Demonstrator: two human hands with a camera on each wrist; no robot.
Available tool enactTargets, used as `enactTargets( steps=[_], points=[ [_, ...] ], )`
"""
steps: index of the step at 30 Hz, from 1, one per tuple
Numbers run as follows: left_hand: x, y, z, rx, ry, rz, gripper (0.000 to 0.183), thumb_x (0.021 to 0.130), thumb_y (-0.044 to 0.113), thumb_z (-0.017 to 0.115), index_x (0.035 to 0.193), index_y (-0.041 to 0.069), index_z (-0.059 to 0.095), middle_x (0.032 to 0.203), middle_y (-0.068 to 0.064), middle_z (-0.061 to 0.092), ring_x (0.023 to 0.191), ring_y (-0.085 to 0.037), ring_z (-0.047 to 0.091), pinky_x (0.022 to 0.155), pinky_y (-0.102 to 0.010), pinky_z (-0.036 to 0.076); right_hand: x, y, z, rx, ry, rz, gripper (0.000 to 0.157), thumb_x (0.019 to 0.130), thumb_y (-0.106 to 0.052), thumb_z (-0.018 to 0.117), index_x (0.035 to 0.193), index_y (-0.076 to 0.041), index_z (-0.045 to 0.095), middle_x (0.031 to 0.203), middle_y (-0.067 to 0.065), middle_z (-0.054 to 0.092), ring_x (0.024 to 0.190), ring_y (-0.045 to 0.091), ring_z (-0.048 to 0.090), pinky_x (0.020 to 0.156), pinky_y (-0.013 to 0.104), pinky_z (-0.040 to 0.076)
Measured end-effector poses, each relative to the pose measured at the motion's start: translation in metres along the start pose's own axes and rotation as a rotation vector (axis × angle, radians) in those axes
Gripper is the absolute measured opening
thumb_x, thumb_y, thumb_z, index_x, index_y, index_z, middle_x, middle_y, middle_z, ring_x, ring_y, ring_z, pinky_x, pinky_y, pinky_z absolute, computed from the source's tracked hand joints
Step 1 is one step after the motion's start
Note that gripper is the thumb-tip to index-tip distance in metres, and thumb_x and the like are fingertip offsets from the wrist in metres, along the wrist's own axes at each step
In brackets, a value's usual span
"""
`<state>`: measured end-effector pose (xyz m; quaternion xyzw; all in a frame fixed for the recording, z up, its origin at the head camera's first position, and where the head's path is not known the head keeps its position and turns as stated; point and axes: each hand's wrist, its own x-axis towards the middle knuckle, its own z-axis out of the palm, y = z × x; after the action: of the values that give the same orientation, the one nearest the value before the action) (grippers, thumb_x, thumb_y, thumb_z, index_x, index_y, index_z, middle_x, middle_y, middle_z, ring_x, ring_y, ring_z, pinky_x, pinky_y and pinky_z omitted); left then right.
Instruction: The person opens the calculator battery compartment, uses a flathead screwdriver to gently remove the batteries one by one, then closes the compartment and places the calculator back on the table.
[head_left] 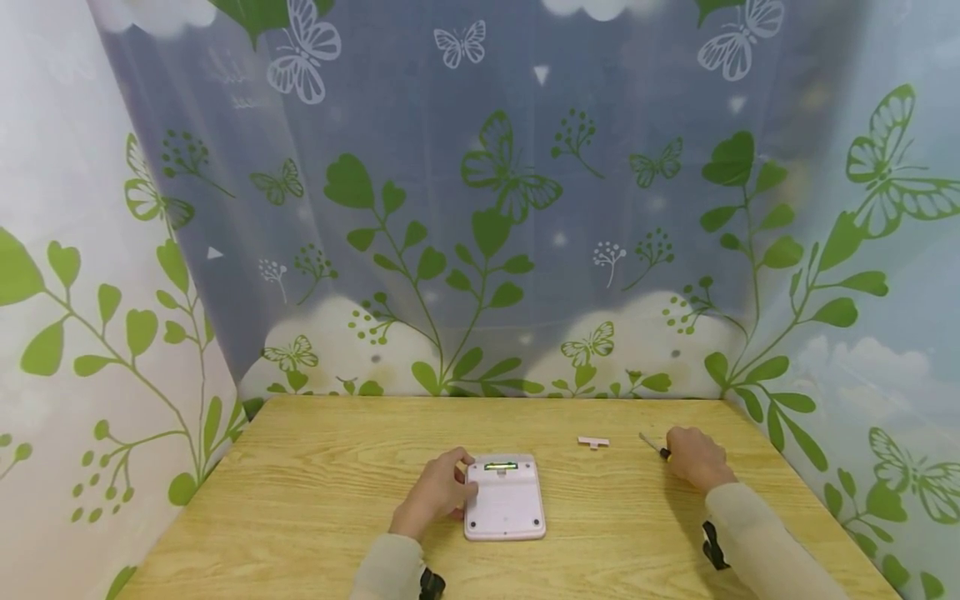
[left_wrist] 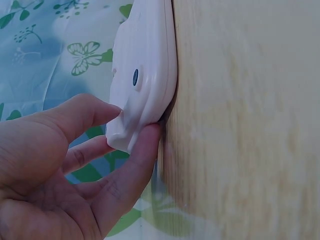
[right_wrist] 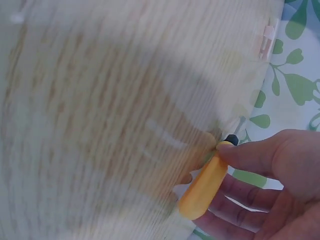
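Observation:
A pale pink calculator-like device (head_left: 504,504) lies back side up on the table, with dark screws or feet near its corners. In its uncovered battery slot sits a green and black battery (head_left: 501,467). My left hand (head_left: 438,492) pinches the device's left edge, thumb on top and a finger low by the table, as the left wrist view shows. On the right, my right hand (head_left: 699,458) holds a screwdriver (right_wrist: 205,185) by its yellow handle; its metal shaft points away to the upper left in the head view. Between the hands lies a small pink battery cover (head_left: 593,442).
The wood-grain table (head_left: 337,450) ends at a patterned curtain (head_left: 487,250) at the back, and curtains hang on both sides. A black strap (head_left: 714,546) is on the right wrist, and another black piece (head_left: 431,583) is at the left wrist.

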<state>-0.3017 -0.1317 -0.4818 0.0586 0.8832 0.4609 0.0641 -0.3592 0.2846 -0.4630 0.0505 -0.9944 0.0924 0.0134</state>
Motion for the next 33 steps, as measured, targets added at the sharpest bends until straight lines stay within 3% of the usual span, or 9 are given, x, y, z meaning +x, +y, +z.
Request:
enactTargets(
  steps=[7, 14, 19, 27, 33],
  points=[
    [0.001, -0.001, -0.001, 0.001, -0.007, -0.020, 0.036, 0.093, 0.003, 0.071, 0.127, 0.005, 0.059, 0.095, -0.012, 0.056, 0.076, -0.021, 0.058, 0.058, -0.030, 0.062, -0.003, 0.002, -0.005, 0.026, -0.014, -0.010, 0.007, 0.092, 0.005, 0.058, 0.089, 0.000, 0.060, 0.083, 0.017, 0.064, 0.071, 0.029, 0.057, 0.058, 0.046, 0.049],
    [0.005, 0.002, -0.005, 0.001, -0.009, 0.014, 0.037, 0.093, 0.002, 0.071, 0.128, 0.003, 0.058, 0.095, -0.013, 0.056, 0.076, -0.020, 0.058, 0.058, -0.031, 0.063, -0.004, -0.003, -0.014, 0.057, 0.004, -0.060, 0.006, 0.094, 0.003, 0.059, 0.095, 0.004, 0.064, 0.086, 0.018, 0.067, 0.071, 0.026, 0.057, 0.059, 0.041, 0.048],
    [0.004, 0.003, -0.005, -0.005, -0.011, 0.013, 0.037, 0.093, 0.002, 0.070, 0.127, 0.003, 0.058, 0.094, -0.013, 0.057, 0.075, -0.020, 0.059, 0.058, -0.032, 0.063, -0.004, -0.015, -0.018, 0.080, -0.002, -0.094, 0.011, 0.096, 0.004, 0.058, 0.090, 0.001, 0.067, 0.081, 0.012, 0.066, 0.069, 0.023, 0.048, 0.058, 0.034, 0.040],
    [0.002, 0.001, -0.005, 0.000, -0.009, 0.020, 0.036, 0.093, 0.001, 0.070, 0.127, 0.001, 0.058, 0.094, -0.014, 0.057, 0.073, -0.021, 0.059, 0.057, -0.031, 0.063, -0.006, -0.040, -0.021, 0.103, -0.022, -0.144, 0.014, 0.089, 0.005, 0.065, 0.102, 0.002, 0.070, 0.094, 0.019, 0.072, 0.071, 0.024, 0.054, 0.060, 0.036, 0.047],
    [0.001, -0.001, -0.002, -0.002, -0.014, 0.016, 0.036, 0.093, 0.001, 0.070, 0.126, 0.001, 0.058, 0.093, -0.014, 0.056, 0.073, -0.021, 0.059, 0.057, -0.031, 0.062, -0.009, -0.056, -0.018, 0.120, -0.049, -0.143, 0.016, 0.090, 0.003, 0.066, 0.104, -0.002, 0.069, 0.092, 0.018, 0.071, 0.067, 0.023, 0.049, 0.056, 0.034, 0.041]
  ],
)
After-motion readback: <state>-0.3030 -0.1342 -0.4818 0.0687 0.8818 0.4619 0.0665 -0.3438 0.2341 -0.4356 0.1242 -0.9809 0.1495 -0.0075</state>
